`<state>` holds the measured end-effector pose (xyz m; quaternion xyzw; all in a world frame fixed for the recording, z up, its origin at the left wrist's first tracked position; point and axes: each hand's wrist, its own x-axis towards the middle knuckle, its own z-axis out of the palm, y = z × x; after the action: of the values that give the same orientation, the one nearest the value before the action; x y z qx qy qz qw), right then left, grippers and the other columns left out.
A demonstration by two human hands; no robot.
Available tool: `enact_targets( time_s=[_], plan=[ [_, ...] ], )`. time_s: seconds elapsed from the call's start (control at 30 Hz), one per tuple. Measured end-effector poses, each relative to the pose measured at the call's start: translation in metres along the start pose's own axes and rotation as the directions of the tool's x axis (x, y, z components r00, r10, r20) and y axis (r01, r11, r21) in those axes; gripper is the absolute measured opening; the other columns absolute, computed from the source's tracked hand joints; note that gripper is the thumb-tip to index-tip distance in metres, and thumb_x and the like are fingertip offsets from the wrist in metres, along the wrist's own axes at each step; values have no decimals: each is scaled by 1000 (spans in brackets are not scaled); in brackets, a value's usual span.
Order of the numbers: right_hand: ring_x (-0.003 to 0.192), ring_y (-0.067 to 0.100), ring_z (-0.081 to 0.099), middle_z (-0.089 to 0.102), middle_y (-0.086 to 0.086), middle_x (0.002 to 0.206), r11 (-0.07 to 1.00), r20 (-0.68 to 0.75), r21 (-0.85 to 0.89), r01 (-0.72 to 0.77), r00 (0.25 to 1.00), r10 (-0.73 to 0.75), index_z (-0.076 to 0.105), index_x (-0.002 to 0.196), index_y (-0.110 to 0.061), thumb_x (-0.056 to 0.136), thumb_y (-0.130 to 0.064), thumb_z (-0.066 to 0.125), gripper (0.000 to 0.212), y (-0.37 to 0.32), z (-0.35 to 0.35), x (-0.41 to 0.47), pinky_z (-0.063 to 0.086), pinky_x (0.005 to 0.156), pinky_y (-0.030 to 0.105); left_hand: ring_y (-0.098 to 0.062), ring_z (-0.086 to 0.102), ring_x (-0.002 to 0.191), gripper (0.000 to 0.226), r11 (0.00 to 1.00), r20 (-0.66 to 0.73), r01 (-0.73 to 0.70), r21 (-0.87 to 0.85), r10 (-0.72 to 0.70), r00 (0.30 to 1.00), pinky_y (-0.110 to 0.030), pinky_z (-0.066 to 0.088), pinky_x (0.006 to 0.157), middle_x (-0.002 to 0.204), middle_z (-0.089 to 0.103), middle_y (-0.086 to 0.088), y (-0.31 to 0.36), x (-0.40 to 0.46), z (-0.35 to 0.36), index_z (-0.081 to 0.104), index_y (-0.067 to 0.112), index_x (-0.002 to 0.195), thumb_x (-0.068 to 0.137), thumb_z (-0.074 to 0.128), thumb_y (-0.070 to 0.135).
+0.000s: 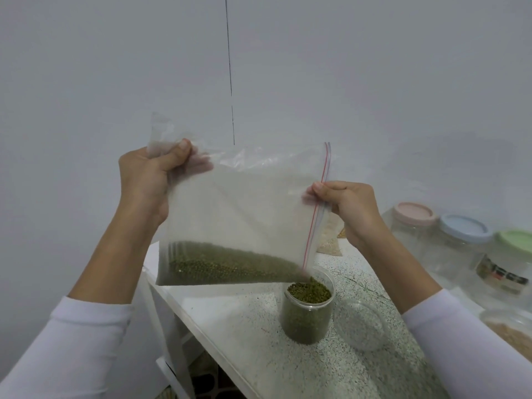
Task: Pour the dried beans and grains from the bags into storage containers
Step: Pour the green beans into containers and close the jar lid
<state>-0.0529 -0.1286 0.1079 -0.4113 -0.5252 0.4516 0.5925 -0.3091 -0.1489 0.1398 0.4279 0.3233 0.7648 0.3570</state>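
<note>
I hold a clear zip bag (pixel 241 214) tilted above the counter, with green mung beans (pixel 227 266) gathered along its lower edge. My left hand (pixel 149 180) grips the bag's raised bottom corner. My right hand (pixel 348 205) pinches the red-and-blue zip edge. Beans spill from the bag's low corner into a clear round container (pixel 306 309) standing below, filled nearly to the rim with green beans.
A clear lid (pixel 362 326) lies right of the container on the speckled counter (pixel 253 335). Three lidded jars stand at the right: pink (pixel 411 217), blue (pixel 463 231), green (pixel 515 243). A container of brownish grain (pixel 512 329) sits near right; grain bags (pixel 331 237) lie behind.
</note>
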Motion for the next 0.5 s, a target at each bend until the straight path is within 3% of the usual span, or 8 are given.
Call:
enact_targets(
  time_s=[0.33,0.5],
  plan=[
    [64,11,70,72,2,65,1000,26,6,-9,1000,9,70,79,0,82,-3,66,6,-1,3,-1,55,79,19,-23,70,61,24,1000,-16,-2,-14,2,1000,-31,58,63,60,67,-7,1,0,-2,68,3,58,82,65,0],
    [63,11,69,71,1,64,1000,7,7,-6,1000,6,69,75,-2,82,-2,66,7,0,1,-2,55,84,22,-21,69,60,11,1000,-7,9,2,-9,1000,-30,58,64,59,67,-5,0,0,-4,61,-5,74,84,63,1]
  ],
)
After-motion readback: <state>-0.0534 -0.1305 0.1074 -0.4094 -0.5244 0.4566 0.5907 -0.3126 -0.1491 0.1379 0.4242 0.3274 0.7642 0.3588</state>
